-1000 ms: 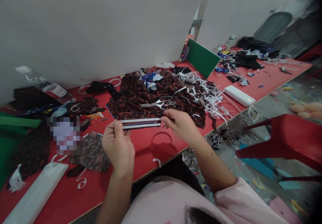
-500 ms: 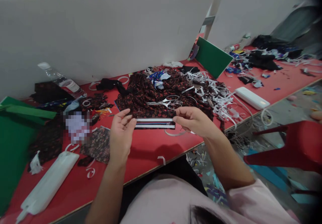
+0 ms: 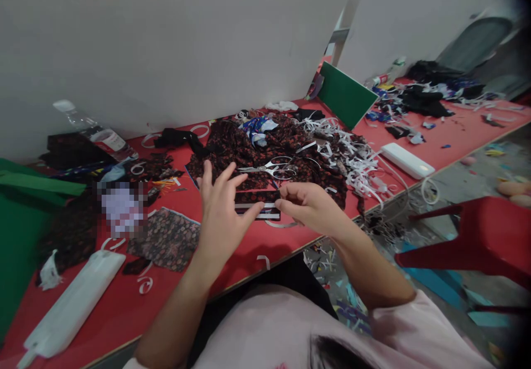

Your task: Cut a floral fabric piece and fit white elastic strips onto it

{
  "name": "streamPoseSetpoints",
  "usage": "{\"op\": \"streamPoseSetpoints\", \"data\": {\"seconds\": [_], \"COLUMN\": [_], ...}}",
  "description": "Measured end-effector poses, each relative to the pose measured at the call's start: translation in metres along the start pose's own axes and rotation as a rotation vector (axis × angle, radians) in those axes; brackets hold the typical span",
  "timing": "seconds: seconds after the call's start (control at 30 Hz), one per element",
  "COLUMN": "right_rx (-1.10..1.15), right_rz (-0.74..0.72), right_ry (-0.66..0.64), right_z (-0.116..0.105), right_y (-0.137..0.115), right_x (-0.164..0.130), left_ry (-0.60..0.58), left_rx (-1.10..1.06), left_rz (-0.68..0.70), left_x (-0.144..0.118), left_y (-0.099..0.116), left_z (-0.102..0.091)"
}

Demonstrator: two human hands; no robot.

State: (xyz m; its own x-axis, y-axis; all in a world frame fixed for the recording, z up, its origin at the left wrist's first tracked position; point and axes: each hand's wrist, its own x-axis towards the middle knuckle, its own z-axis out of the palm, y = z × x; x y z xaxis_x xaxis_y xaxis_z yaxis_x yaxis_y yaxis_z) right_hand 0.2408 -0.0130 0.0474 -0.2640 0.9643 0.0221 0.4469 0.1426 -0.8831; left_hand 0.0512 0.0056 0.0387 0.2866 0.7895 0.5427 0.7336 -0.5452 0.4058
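Red desk (image 3: pixel 249 247), scissors (image 3: pixel 269 168) behind strip. Fabric strip (image 3: pixel 257 206) pinched by right hand (image 3: pixel 309 206); left hand (image 3: pixel 222 214) spread, fingertips on strip. Edges best kept aligned, strip held taut.

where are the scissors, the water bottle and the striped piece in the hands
scissors (image 3: pixel 271 169), head view, on the pivot, near the handle loops
water bottle (image 3: pixel 96 131), head view, on its clear body near the label
striped piece (image 3: pixel 258 205), head view, on the white stripe between the two hands
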Motion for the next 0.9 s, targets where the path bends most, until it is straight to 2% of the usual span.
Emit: {"op": "streamPoseSetpoints", "data": {"seconds": [0.13, 0.23, 0.33, 0.47, 0.57, 0.9], "right_rx": [-0.009, -0.001, 0.004, 0.048, 0.075, -0.08], "right_rz": [-0.007, -0.008, -0.014, -0.029, -0.063, -0.182], "right_ry": [0.004, -0.014, -0.076, -0.229, -0.318, -0.221], "right_z": [0.003, 0.006, 0.009, 0.009, 0.007, 0.01], "right_y": [0.001, 0.002, 0.006, 0.014, 0.017, 0.008], "right_x": [0.0, 0.002, 0.009, 0.021, 0.028, 0.029], "left_ry": [-0.123, -0.277, -0.354, -0.411, -0.441, -0.514], "left_rx": [-0.197, -0.43, -0.605, -0.59, -0.576, -0.571], "left_rz": [0.035, -0.112, -0.279, -0.399, -0.425, -0.455], "left_x": [0.001, 0.003, 0.005, 0.003, 0.0, -0.006], "left_y": [0.004, 0.0, -0.007, -0.016, -0.02, -0.024], "left_z": [0.005, 0.007, 0.009, 0.009, 0.008, 0.009]}}
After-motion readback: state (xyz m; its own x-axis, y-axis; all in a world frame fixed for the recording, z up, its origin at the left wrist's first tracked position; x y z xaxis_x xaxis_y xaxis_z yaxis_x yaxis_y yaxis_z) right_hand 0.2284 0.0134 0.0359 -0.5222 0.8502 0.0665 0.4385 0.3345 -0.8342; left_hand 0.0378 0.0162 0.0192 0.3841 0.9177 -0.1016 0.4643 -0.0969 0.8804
